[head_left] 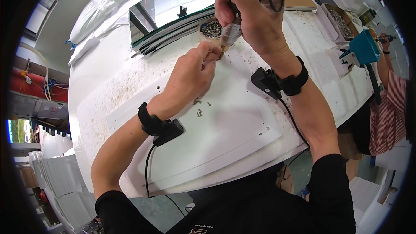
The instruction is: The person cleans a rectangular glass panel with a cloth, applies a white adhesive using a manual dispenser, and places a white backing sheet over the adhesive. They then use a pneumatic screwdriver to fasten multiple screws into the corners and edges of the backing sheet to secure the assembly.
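Gripped from above in my right hand (260, 21) is a power screwdriver (232, 32), its nose slanting down to the far edge of a white panel (234, 134). The fingers of my left hand (190, 76) are pinched together right at the driver's tip, around a small brownish screw (222, 54) that they partly cover. Several loose screws (199, 112) lie on the panel, just nearer than my left hand. Small dark holes dot the panel near its edges. Both wrists carry black straps with small boxes and cables.
Just beyond my left fingers stands a round tub of screws (211, 29), beside a stack of mirrored sheets (173, 11). A box of small metal parts (340, 24) and a teal device (363, 47) are at the right. Another person in a striped top (388, 115) works there. Pale crumbs litter the table (99, 91).
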`<state>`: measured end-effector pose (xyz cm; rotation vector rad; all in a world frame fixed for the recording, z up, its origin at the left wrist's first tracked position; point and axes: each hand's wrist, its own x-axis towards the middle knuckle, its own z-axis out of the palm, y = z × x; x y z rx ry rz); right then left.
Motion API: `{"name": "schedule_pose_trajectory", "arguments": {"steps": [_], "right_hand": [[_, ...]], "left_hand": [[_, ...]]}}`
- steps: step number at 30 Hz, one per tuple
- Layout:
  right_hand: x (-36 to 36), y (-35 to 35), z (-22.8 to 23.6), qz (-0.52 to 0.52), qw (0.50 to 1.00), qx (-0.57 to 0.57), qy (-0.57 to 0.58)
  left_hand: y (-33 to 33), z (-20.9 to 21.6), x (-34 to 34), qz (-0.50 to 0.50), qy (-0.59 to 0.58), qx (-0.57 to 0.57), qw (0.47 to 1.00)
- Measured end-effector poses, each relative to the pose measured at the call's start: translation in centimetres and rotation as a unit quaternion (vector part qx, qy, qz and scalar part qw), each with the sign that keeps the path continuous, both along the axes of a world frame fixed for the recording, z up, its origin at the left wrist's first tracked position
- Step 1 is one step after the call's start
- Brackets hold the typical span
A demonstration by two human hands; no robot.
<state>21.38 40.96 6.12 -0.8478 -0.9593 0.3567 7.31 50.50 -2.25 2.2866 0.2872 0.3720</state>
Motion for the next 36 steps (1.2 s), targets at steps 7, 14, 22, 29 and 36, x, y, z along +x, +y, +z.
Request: {"name": "schedule_pose_trajectory", "arguments": {"steps": [7,14,22,29,36], "right_hand": [[0.4,-0.2,-0.3,0.008,1.0,-0.015,0.008],[0.3,-0.4,-0.7,0.039,0.999,-0.013,0.001],[0.4,-0.8,-0.5,0.042,0.998,-0.036,0.015],[0.9,-0.1,-1.1,0.104,0.994,-0.001,-0.022],[0.5,0.2,-0.9,0.109,0.993,-0.036,-0.03]], "left_hand": [[-0.2,0.2,-0.2,0.002,0.047,-0.053,0.997],[-0.2,-0.4,-0.4,-0.012,0.023,-0.047,0.999],[-0.2,-0.1,-0.6,-0.028,0.018,-0.023,0.999],[-0.4,0.3,-2.3,-0.084,-0.026,0.288,0.953],[-0.9,1.4,-3.0,-0.115,0.054,0.313,0.941]]}}
